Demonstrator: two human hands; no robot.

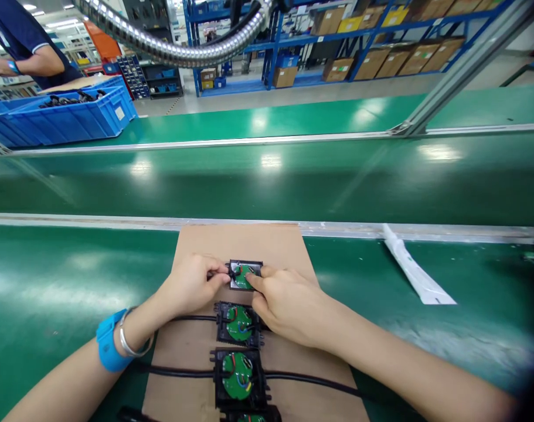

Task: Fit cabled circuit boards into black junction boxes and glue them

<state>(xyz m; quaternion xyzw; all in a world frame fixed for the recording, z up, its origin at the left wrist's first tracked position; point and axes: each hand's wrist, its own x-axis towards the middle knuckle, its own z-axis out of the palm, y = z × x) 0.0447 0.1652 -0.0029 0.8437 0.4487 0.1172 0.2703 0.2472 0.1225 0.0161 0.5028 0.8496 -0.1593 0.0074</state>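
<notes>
A small black housing [245, 262] with a green circuit board [241, 279] in it lies at the far end of a row on a brown cardboard sheet [196, 363]. My left hand [195, 282] is closed in a pinch at its left side, on a black cable partly hidden by the fingers. My right hand [288, 302] grips the housing's right side, one fingertip on the board. Nearer to me lie a second housing [223, 337] and a third housing [219, 390], each with a round green board and cables. A further one is cut off by the bottom edge.
The cardboard rests on a green work surface [73, 281]. A white strip [416, 269] lies at the right. Beyond a metal rail [117, 220] runs a green belt [205, 176]. Blue bins [86, 120] stand back left near a person [33, 47]. A metal hose [174, 53] hangs overhead.
</notes>
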